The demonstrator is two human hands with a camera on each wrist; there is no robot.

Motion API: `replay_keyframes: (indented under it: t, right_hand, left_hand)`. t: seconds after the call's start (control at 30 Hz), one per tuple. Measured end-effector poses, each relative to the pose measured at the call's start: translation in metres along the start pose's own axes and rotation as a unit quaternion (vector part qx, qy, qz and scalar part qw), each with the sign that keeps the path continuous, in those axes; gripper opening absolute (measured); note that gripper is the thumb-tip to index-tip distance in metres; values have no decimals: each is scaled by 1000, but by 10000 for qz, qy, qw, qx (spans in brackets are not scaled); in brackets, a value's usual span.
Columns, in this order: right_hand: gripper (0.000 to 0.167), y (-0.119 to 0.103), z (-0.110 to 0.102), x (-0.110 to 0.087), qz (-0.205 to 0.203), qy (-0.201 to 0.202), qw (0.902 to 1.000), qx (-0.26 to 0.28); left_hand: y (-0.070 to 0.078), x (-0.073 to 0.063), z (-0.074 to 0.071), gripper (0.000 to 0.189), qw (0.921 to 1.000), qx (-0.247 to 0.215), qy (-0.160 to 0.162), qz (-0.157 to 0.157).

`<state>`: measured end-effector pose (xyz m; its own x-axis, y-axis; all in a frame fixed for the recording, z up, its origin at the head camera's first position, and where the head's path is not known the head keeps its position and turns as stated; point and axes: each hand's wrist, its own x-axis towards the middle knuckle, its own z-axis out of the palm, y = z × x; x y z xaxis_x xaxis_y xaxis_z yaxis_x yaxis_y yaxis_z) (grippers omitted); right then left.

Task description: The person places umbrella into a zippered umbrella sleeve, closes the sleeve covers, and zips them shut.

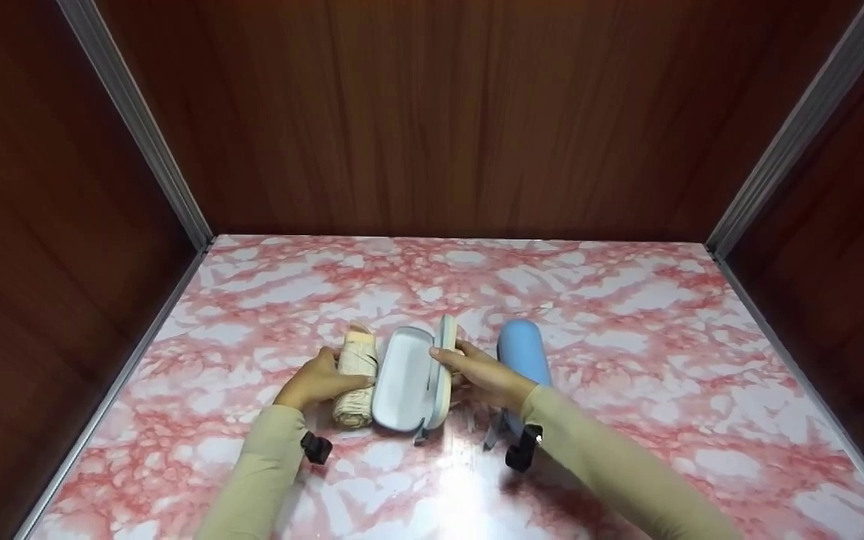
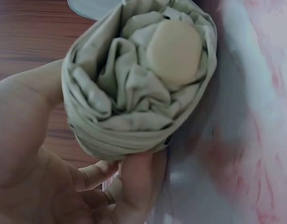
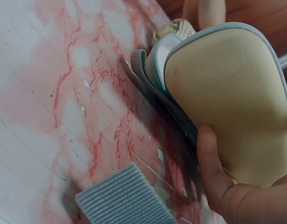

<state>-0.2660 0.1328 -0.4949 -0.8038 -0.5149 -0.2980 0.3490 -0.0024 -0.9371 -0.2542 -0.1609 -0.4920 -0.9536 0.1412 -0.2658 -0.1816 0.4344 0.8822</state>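
A beige folded compact umbrella [image 1: 357,362], its cloth rolled and creased, lies at the left of the group in the head view. My left hand [image 1: 319,381] grips it, thumb across the near side; the left wrist view shows the bunched cloth and an oval cream cap [image 2: 174,51] at its end. Right beside it is an opened cream hard case [image 1: 402,382] with a pale lining and grey edging. My right hand [image 1: 486,371] holds the case's raised half [image 3: 227,88], thumb over the rim and fingers behind. A grey strap [image 3: 152,84] hangs at the case's end.
A blue hard case [image 1: 523,351] lies to the right, partly behind my right wrist; a ribbed grey strap [image 3: 124,198] shows near it. The red-and-white marbled table [image 1: 627,300] is bounded by dark wood panels [image 1: 439,120] at the back and sides.
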Motion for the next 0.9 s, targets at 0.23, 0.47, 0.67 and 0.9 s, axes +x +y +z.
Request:
replay_keyframes:
  t: [0.23, 0.47, 0.67, 0.9]
  right_hand:
    - [76, 0, -1, -1, 40, 84, 9999, -55]
    - [82, 0, -2, -2, 14, 92, 9999, -78]
    - [79, 0, -3, -3, -32, 96, 9999, -69]
    - [80, -1, -2, -2, 40, 112, 9999, -114]
  left_hand:
    - [-4, 2, -2, 71, 9999, 12, -58, 148]
    - [-9, 3, -5, 53, 9966, 422, 582, 397]
    - [0, -1, -8, 52, 9953, -132, 823, 490]
    - [13, -8, -4, 56, 9932, -184, 766, 861]
